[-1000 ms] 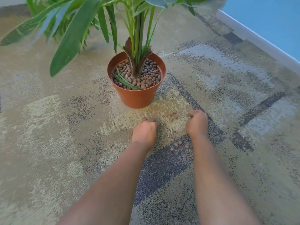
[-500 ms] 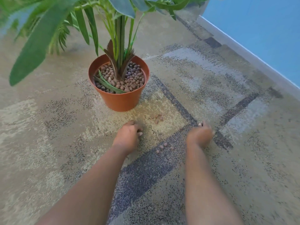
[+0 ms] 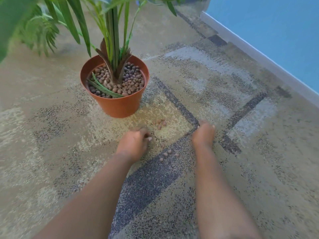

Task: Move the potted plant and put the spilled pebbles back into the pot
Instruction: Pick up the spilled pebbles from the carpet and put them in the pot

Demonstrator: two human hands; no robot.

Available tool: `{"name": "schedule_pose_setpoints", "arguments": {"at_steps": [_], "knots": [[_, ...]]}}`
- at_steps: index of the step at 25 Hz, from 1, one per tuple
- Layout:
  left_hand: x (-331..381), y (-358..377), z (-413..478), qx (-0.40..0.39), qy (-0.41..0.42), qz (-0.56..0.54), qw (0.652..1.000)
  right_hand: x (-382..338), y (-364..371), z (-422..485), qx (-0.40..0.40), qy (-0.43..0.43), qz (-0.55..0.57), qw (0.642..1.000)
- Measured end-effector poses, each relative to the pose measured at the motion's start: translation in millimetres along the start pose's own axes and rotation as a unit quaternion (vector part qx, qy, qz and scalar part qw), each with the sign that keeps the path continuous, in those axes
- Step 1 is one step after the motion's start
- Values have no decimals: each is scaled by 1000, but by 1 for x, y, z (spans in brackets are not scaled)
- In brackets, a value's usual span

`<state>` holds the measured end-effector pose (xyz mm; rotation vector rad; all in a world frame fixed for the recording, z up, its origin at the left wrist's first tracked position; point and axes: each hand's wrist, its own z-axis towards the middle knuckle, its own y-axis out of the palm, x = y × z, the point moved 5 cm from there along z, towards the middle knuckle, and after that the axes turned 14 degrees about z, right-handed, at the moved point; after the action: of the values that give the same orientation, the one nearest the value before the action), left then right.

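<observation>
A terracotta pot (image 3: 119, 107) stands upright on the carpet. It holds a green palm-like plant (image 3: 113, 37) and a fill of brown pebbles (image 3: 133, 81). Spilled pebbles lie on the carpet in two small groups: one (image 3: 159, 124) just in front of the pot, another (image 3: 166, 154) nearer me, between my wrists. My left hand (image 3: 134, 144) rests knuckles-up on the carpet left of them, fingers curled under. My right hand (image 3: 203, 135) is on a dark carpet stripe to the right, fingertips pressed down. Both palms are hidden.
Patterned beige and grey carpet (image 3: 224, 80) covers the floor. A white skirting board (image 3: 259, 56) and a blue wall (image 3: 276, 31) run along the right. Long leaves (image 3: 72, 26) hang over the upper left of the view.
My right hand has slid to the right, away from the pebbles in front of the pot. My left hand has stayed in front of the pot. The view has shifted.
</observation>
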<state>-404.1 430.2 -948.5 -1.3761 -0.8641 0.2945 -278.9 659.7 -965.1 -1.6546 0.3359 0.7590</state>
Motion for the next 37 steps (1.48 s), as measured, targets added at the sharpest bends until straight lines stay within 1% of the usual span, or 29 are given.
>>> {"name": "schedule_pose_setpoints", "arguments": {"at_steps": [2,5,6,7,8,10,11,13,17,19,20,21,23,25,27,28,30,31,32,34,36,37], "knots": [[12,2,1,-22,8,-27,999,-3,-6,3,-4,18,4,1000],[28,16,3,-127,20,-72,989,-8,-19,9,-24,38,54,998],[32,19,4,-148,29,-71,986,-10,-20,10,-49,45,82,994],[35,19,6,-154,35,-64,985,-14,-20,9,-88,51,96,990],[37,19,9,-150,34,-56,987,-18,-17,6,-132,58,87,986],[37,17,12,-132,27,-36,990,-24,-7,-2,-208,65,32,975],[36,18,12,-121,26,-27,992,-26,-1,-6,-228,64,7,972],[35,20,10,-102,23,-14,994,-25,6,-11,-232,55,-8,971],[41,30,4,-91,45,5,995,-21,2,-17,-179,24,14,983],[44,34,4,-95,54,8,994,-18,-1,-19,-182,29,32,982],[45,35,5,-96,63,9,993,-15,-2,-20,-207,51,34,976],[46,35,5,-97,77,14,992,-14,-2,-23,-251,77,22,965],[47,31,6,-99,99,14,990,-16,-2,-29,-339,112,-38,933],[43,27,9,-126,70,-27,989,-22,-1,-35,-399,159,-25,903],[33,24,9,-210,29,-66,975,-28,5,-44,-437,200,2,877],[27,22,9,-262,9,-88,961,-30,7,-48,-446,205,-8,871],[13,16,8,-357,-37,-158,920,-28,13,-54,-453,203,-43,867],[7,12,6,-388,-56,-194,899,-26,16,-56,-455,203,-52,866],[3,9,4,-408,-71,-220,883,-24,18,-58,-455,206,-54,864],[-3,6,0,-428,-102,-250,862,-25,21,-61,-459,203,-66,862],[-7,7,-1,-429,-129,-263,854,-27,23,-63,-469,204,-81,855],[-8,9,-1,-424,-133,-259,858,-30,23,-65,-477,208,-78,850]]}}
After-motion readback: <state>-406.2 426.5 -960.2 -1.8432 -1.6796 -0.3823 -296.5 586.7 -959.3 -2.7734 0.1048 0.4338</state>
